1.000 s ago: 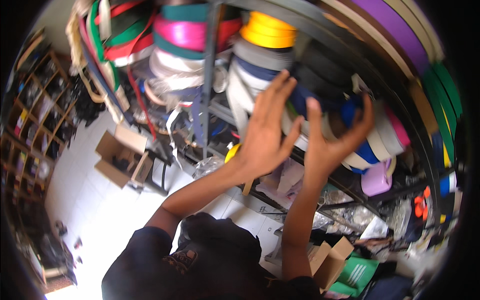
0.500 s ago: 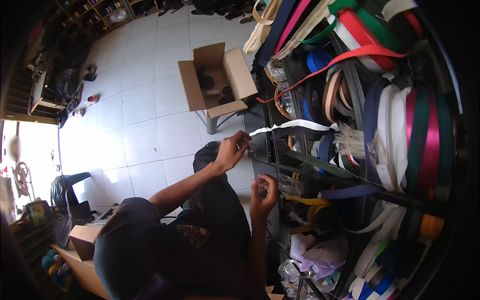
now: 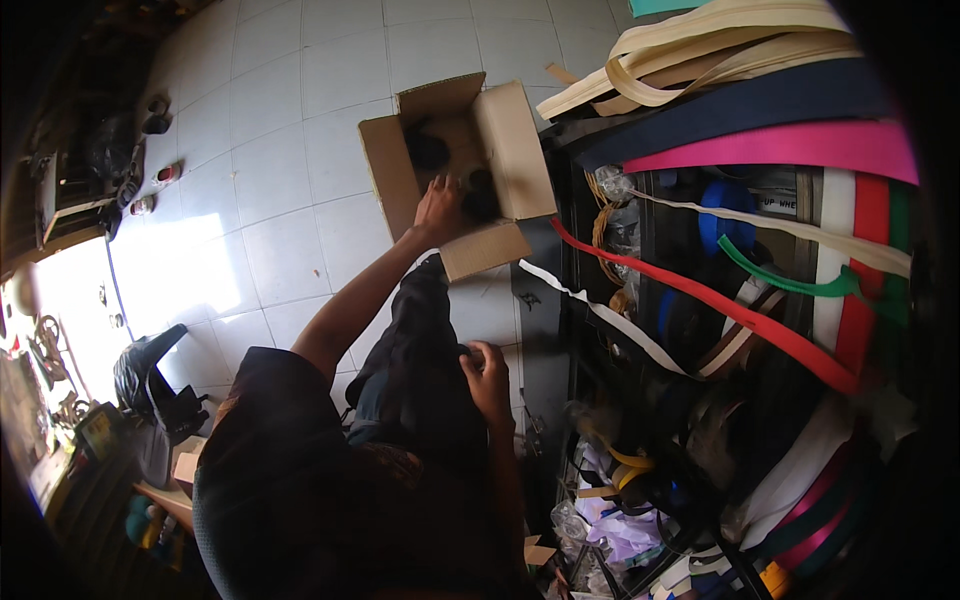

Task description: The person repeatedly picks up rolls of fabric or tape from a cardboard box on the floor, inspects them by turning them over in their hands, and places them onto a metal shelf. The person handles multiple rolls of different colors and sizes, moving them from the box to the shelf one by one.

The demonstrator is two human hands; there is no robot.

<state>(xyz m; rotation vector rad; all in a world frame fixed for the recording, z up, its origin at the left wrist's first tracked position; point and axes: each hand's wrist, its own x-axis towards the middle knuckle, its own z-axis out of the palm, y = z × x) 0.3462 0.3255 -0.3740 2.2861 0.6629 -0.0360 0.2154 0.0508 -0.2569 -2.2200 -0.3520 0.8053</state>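
Note:
My left hand (image 3: 437,208) reaches over the near-left edge of an open cardboard box (image 3: 520,150). Its fingers point into the box, stretched out, with nothing visible in them. Inside the box lie dark items (image 3: 428,150), including a dark round one (image 3: 480,192), right beside my fingers. My right hand (image 3: 487,380) hovers by my thigh, fingers loosely curled with the thumb apart, and I see nothing held in it. A white strip (image 3: 625,325) hangs from the rack on the right, its free end near the box's front flap.
At the right, a dark rack bears several coloured tapes: a red strip (image 3: 700,290), a pink band (image 3: 780,150), a navy band (image 3: 740,105) and cream zipper tape (image 3: 730,40). Lower down is a pale purple plastic bag (image 3: 620,530). Shoes (image 3: 168,173) lie on the tiled floor at left.
My left hand has let go of the white strip and moved forward to the box. The right hand has drawn back slightly left toward my thigh. The view has shifted, bringing the rack closer.

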